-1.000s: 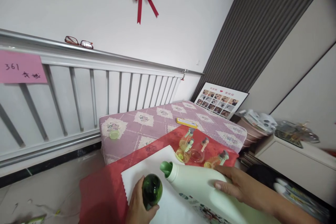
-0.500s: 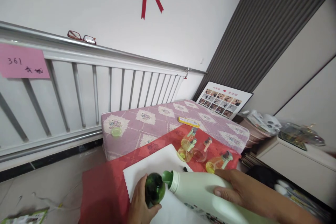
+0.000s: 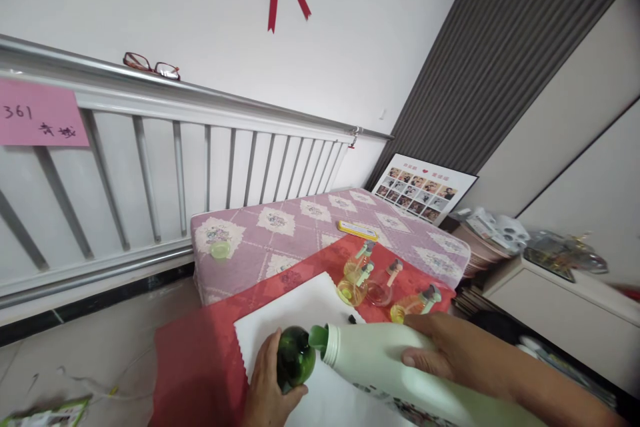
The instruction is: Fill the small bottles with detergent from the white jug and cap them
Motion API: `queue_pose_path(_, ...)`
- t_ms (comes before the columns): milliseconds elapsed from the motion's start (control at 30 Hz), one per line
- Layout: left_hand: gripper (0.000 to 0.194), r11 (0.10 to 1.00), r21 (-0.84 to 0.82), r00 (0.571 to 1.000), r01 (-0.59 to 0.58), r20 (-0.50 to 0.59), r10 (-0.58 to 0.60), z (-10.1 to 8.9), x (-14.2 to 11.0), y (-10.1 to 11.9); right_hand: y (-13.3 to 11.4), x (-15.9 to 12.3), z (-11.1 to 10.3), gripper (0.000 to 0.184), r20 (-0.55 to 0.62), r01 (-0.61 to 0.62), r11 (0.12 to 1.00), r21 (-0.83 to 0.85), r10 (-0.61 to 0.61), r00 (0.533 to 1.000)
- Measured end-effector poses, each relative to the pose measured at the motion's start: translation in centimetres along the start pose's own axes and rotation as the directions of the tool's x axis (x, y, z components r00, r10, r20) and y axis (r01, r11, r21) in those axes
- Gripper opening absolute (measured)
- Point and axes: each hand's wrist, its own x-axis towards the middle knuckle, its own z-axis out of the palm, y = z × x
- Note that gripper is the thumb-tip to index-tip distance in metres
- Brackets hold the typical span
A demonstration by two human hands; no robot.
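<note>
My left hand (image 3: 265,387) is wrapped round a small dark green bottle (image 3: 295,357), held over a white cloth (image 3: 287,310). My right hand (image 3: 445,350) grips a large white detergent bottle (image 3: 380,363), tipped on its side. Its green spout (image 3: 319,337) touches the top of the green bottle. Just beyond stand several small clear spray bottles (image 3: 357,277) with yellowish liquid, on a red cloth (image 3: 200,360).
A low table with a pink patterned cover (image 3: 280,227) holds a pale green cap (image 3: 220,250) and a yellow flat item (image 3: 357,230). A white radiator (image 3: 175,173) with glasses (image 3: 150,65) on top runs behind. A photo board (image 3: 425,188) and cluttered cabinet (image 3: 545,267) stand right.
The detergent bottle's spout has moved down and left until it meets the green bottle's mouth. The view has shifted slightly.
</note>
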Motion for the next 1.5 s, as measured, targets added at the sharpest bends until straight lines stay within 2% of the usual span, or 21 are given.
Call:
queue_pose_path(300,0.094,1.0,0.005,1.0,-0.016,-0.011,0.016,0.0,0.0,0.1,-0.3,-0.2,-0.8,0.034,-0.028,-0.006,1.0,-0.019,0.006,1.0)
queue_pose_path(533,0.093,1.0,0.019,1.0,-0.012,-0.021,0.013,-0.1,-0.2,0.6,-0.9,0.0,-1.1,0.036,0.009,-0.011,0.997,-0.072,0.012,1.0)
queue_pose_path(733,0.094,0.999,0.034,0.995,-0.014,-0.1,0.017,0.5,-0.4,1.0,-1.4,-0.2,-1.4,0.033,0.017,-0.014,0.995,-0.101,0.016,1.0)
queue_pose_path(867,0.094,1.0,0.018,0.996,-0.011,-0.09,0.013,0.3,-0.4,1.2,-1.9,-0.3,-1.6,0.031,0.006,-0.014,0.993,-0.116,0.015,1.0)
queue_pose_path(1167,0.096,1.0,0.009,1.0,0.006,0.025,-0.007,-0.4,0.0,0.7,-2.6,-0.4,-1.9,0.028,-0.007,-0.026,0.991,-0.135,0.025,1.0)
queue_pose_path(1267,0.095,1.0,0.003,1.0,0.008,0.024,-0.008,-0.3,0.0,0.6,-2.6,-0.5,-1.9,0.028,0.002,-0.022,0.986,-0.165,0.023,1.0)
queue_pose_path(1433,0.095,1.0,0.003,0.999,-0.016,-0.046,0.016,-0.3,-0.3,1.2,-2.8,-0.5,-1.9,0.03,0.005,-0.013,0.98,-0.199,0.014,1.0)
queue_pose_path(1500,0.094,1.0,0.011,1.0,-0.012,-0.026,0.012,-0.4,-0.4,1.5,-3.0,-0.6,-2.0,0.029,-0.001,-0.021,0.979,-0.202,0.021,1.0)
